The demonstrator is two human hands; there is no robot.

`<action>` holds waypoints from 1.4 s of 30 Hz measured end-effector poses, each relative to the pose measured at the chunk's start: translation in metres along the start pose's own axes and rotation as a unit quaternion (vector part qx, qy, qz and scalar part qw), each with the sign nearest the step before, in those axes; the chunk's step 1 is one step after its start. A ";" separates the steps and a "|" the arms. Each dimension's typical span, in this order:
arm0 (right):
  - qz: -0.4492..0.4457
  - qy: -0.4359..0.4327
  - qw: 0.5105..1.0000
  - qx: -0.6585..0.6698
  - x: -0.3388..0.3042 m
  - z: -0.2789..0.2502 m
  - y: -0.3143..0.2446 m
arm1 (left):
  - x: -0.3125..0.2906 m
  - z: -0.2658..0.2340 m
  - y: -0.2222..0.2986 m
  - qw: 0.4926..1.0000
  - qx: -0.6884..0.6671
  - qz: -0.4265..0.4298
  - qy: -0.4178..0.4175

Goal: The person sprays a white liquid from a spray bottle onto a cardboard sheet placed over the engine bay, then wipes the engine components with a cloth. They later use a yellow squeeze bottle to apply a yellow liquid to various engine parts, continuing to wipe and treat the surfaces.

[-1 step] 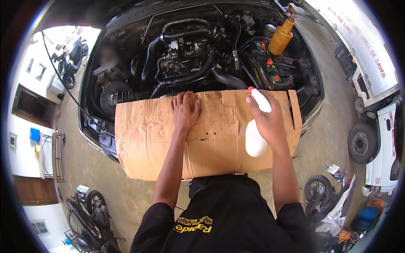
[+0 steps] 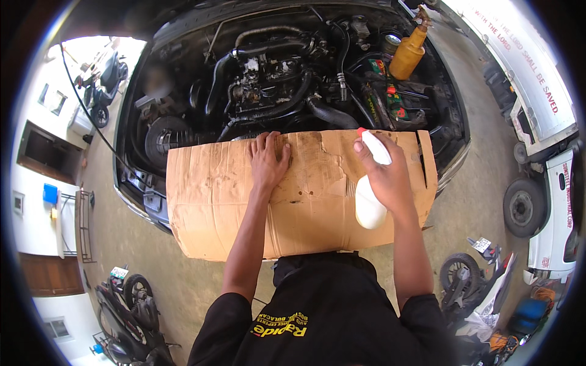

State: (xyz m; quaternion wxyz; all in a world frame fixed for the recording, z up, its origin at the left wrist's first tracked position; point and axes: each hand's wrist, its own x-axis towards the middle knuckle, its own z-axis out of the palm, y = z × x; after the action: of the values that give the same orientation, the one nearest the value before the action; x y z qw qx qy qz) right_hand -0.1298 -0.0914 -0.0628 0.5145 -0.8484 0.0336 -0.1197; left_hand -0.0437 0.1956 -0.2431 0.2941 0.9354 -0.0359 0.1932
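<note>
A flattened brown cardboard sheet [image 2: 305, 226], stained and creased, lies over the front edge of the car's engine bay. On its far part rests my left hand [image 2: 267, 160], palm down with the fingers apart, holding nothing. Over the sheet's right side my right hand [image 2: 390, 177] is wrapped round the neck of a white spray bottle [image 2: 370, 204]. The bottle's white head with a red nozzle tip points away from me toward the engine [image 2: 268, 79]. My palm and fingers hide part of its neck and trigger.
A yellow-brown bottle [image 2: 407, 56] stands beside the battery [image 2: 397, 110] at the far right of the bay. Hoses cross the engine. Motorcycles stand at lower left [image 2: 137, 311] and lower right [image 2: 464, 274]. A white vehicle [image 2: 552, 213] is at the right.
The spray bottle has shifted very slightly in my right hand, its nozzle tip a touch left and nearer to me. My left hand stays on the cardboard.
</note>
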 end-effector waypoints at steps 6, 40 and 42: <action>-0.025 0.007 0.999 0.035 -0.011 0.015 0.001 | -0.001 0.003 -0.001 0.998 0.049 0.023 0.032; 0.074 -0.294 0.952 -0.029 0.124 -0.034 -0.076 | -0.022 -0.146 0.060 0.981 0.017 0.181 0.062; 0.061 -0.302 0.951 -0.019 0.124 -0.032 -0.075 | -0.019 -0.142 0.058 0.982 0.014 0.177 0.067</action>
State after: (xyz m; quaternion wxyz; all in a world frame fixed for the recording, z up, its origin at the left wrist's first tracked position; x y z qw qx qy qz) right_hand -0.0218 -0.1067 0.0381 0.4910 -0.8506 -0.0700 0.1746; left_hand -0.1199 0.2271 -0.1127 0.2435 0.9033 -0.1782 0.3049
